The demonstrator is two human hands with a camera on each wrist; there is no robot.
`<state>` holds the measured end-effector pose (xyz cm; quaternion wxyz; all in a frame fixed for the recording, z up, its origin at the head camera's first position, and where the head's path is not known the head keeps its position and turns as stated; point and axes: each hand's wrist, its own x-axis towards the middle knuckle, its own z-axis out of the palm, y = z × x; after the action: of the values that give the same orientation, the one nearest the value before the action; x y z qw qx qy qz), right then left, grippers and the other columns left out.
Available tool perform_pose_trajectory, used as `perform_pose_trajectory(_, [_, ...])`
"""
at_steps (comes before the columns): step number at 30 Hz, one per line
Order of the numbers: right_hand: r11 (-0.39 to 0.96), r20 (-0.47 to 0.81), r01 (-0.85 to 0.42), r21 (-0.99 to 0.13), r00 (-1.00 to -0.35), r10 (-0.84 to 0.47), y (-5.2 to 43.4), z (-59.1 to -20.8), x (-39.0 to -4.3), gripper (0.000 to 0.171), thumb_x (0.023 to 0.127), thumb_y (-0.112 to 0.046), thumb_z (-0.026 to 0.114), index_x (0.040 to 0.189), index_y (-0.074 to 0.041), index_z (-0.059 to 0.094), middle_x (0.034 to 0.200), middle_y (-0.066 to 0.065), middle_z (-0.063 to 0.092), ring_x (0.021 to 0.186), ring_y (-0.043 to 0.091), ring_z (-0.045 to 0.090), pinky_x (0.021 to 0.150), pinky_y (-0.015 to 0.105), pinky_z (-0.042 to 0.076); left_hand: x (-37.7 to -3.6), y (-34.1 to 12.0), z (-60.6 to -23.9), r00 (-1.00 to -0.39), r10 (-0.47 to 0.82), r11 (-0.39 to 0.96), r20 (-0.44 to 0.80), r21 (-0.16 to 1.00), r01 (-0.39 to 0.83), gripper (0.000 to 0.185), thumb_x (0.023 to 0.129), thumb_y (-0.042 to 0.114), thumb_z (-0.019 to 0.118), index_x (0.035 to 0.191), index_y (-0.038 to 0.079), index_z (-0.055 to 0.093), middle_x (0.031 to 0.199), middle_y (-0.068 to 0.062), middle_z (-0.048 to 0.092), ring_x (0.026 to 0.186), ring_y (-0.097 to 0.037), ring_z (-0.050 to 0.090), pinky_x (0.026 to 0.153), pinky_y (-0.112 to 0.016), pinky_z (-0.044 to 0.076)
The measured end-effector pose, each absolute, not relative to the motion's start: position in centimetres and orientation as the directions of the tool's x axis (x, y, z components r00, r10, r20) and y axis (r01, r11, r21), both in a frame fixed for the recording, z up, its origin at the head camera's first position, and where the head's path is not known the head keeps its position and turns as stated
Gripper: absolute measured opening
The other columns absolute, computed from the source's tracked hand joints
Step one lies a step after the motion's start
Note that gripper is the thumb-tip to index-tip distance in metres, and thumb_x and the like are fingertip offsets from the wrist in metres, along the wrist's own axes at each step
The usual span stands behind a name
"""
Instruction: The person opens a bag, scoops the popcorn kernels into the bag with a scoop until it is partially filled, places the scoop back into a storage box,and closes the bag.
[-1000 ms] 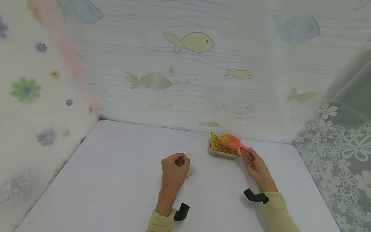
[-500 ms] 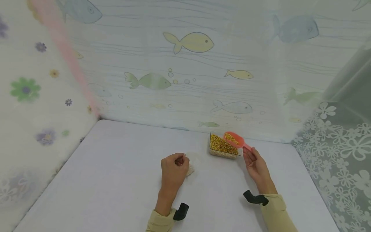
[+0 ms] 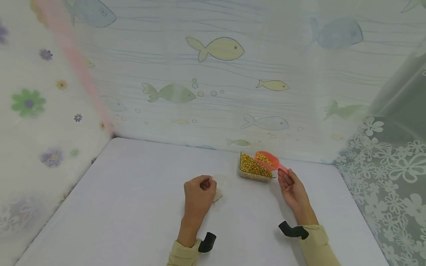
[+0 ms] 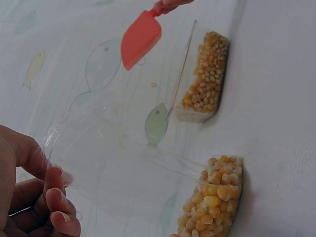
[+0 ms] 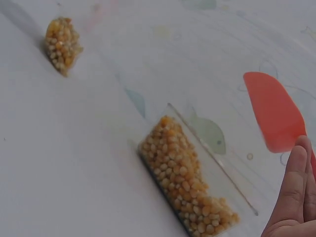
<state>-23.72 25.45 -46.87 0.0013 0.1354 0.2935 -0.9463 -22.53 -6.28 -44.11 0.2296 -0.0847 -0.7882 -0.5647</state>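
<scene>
My left hand (image 3: 201,186) pinches the top edge of a clear plastic bag (image 4: 103,148) standing on the white table (image 3: 139,199). A small heap of corn kernels (image 4: 213,196) lies in the bag's bottom. My right hand (image 3: 287,178) holds the handle of a red scoop (image 3: 267,160). The scoop carries some kernels and hangs just above a clear rectangular container of corn (image 3: 252,168) at the table's back. In the right wrist view the scoop (image 5: 274,113) sits above and right of the container (image 5: 190,190), with the bag's corn (image 5: 61,42) far off to the left.
Curtains printed with fish (image 3: 216,48) and flowers (image 3: 382,159) close in the table at the back and on both sides. The table's right edge (image 3: 362,210) runs close to my right arm. Black wrist mounts (image 3: 207,242) sit on both sleeves.
The right hand has lifted the scoop out of the corn in the container, now loaded with kernels. The left hand and bag have stayed put.
</scene>
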Motion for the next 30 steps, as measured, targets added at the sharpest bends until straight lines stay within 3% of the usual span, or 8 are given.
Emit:
perform_pose_trajectory(14, [-0.826,-0.174,0.101,-0.555,-0.985,-0.004,23.6,-45.3,-21.3,0.032,0.109,-0.02,0.044,0.096,-0.005,0.069,0.092,0.01,0.078,0.088,0.014,0.076,0.081,0.022,0.058,-22.4,-6.3,-44.1,-0.887,-0.126,0.344,0.443,0.859,0.38,0.01,0.085,-0.007,0.066,0.084,-0.007,0.076,0.063,-0.005,0.065,0.055,-0.009,0.055,0.054,-0.024,0.051])
perform_pose_trajectory(22, [-0.778,-0.172,0.143,-0.612,-0.984,-0.046,21.9,-45.2,-19.9,0.032,0.109,-0.023,0.044,0.096,-0.009,0.07,0.092,0.007,0.078,0.088,0.012,0.075,0.083,0.02,0.057,-22.5,-6.3,-44.1,-0.887,-0.122,0.354,0.444,0.855,0.379,0.01,0.085,-0.006,0.067,0.083,-0.004,0.077,0.063,-0.004,0.065,0.055,-0.009,0.055,0.054,-0.023,0.051])
perform_pose_trajectory(30, [-0.725,-0.165,0.194,-0.661,-0.98,-0.111,20.2,-45.5,-18.8,0.042,0.111,-0.024,0.037,0.099,-0.009,0.075,0.096,0.005,0.079,0.088,0.009,0.075,0.083,0.019,0.056,-22.5,-6.3,-43.9,-0.888,-0.125,0.356,0.443,0.855,0.377,0.009,0.085,-0.005,0.067,0.081,-0.004,0.076,0.062,-0.004,0.064,0.055,-0.009,0.055,0.054,-0.024,0.051])
